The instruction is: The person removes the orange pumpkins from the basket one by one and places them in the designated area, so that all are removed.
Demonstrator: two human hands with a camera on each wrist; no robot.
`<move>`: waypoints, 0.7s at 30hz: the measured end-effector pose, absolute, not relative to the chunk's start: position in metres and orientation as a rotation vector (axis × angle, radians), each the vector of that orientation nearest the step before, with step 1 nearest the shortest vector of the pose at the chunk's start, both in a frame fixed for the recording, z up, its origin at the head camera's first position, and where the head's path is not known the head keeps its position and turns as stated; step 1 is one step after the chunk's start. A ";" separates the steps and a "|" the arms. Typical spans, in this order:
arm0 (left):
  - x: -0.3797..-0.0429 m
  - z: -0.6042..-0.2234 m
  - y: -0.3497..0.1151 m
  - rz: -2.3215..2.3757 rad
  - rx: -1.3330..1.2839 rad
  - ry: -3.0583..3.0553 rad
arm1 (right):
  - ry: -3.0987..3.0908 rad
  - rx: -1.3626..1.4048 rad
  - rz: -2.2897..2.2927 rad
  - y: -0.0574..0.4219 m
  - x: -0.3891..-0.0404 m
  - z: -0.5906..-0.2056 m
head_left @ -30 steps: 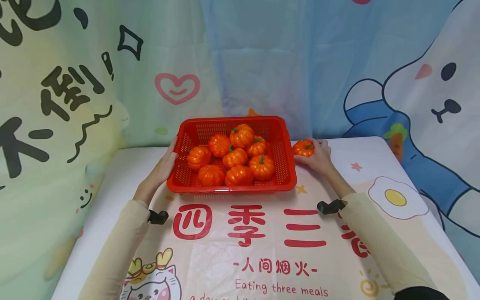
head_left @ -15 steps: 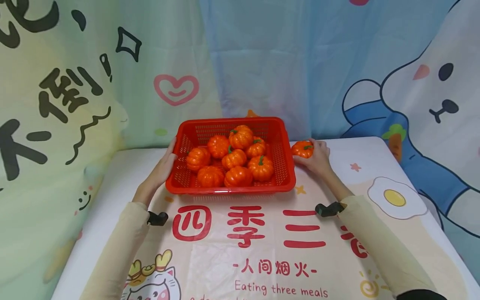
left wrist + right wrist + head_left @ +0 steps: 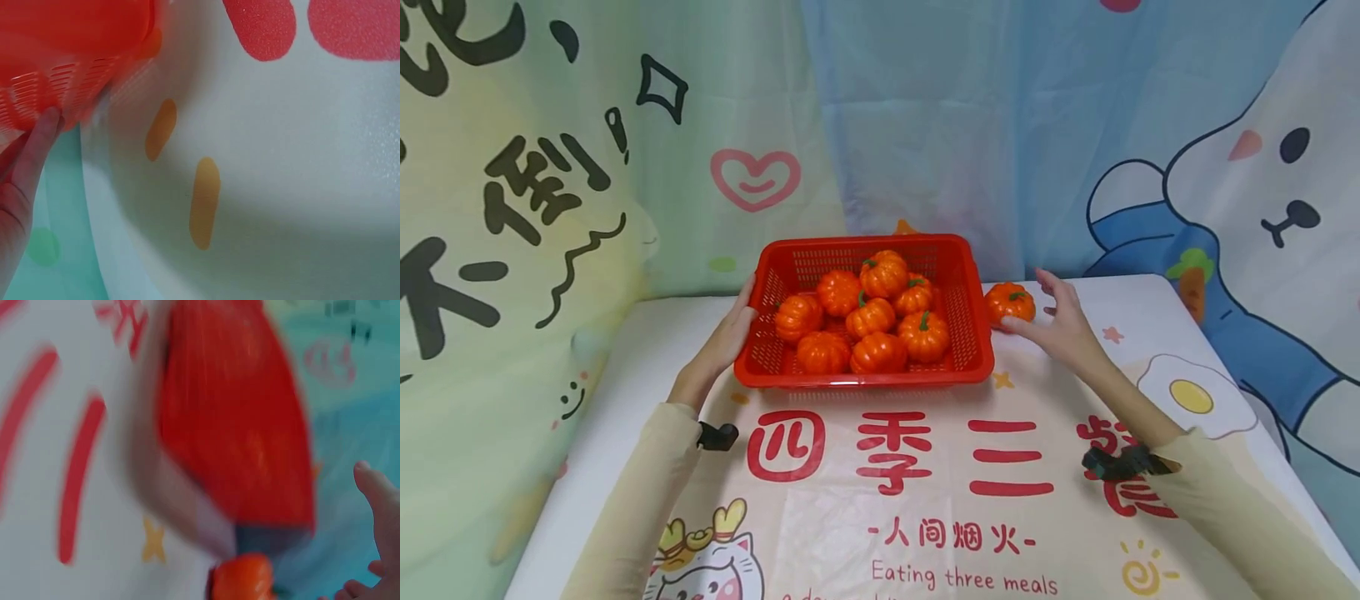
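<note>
A red slotted plastic basket [image 3: 863, 380] stands at the back of the table, holding several small orange toy pumpkins [image 3: 878, 352] with green stems. My left hand [image 3: 727, 337] rests against the basket's left side, its fingers straight along the slotted wall [image 3: 75, 81]. Just right of the basket, one more toy pumpkin [image 3: 1009, 305] sits on the table. Beside that pumpkin is my right hand [image 3: 1066, 335], fingers and thumb spread, the thumb reaching near its lower edge. The right wrist view is blurred, with the pumpkin [image 3: 242, 578] low in it.
The table [image 3: 1120, 304] bears a printed cloth with red characters and an egg drawing. Directly behind the table's back edge hangs a cartoon-printed curtain [image 3: 925, 125]. Dark bands with small devices are on both wrists.
My right hand has let go of the pumpkin to the right of the basket, spread its fingers and drawn back to the right. My left hand and the basket stay where they were.
</note>
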State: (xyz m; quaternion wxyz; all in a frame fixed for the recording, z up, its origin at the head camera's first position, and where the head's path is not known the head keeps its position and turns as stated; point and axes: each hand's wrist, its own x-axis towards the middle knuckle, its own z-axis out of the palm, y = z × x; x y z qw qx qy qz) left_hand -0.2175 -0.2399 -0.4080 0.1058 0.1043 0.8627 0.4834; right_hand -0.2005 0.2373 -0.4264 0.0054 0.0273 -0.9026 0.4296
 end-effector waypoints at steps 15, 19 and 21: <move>-0.219 -0.409 -0.243 1.423 0.302 2.544 | -2.909 0.343 1.398 0.212 -0.142 -0.397; -0.225 -0.419 -0.246 1.434 0.305 2.539 | -2.969 0.450 1.312 0.188 -0.162 -0.386; -0.231 -0.429 -0.249 1.433 0.313 2.544 | -3.001 0.518 1.264 0.172 -0.178 -0.379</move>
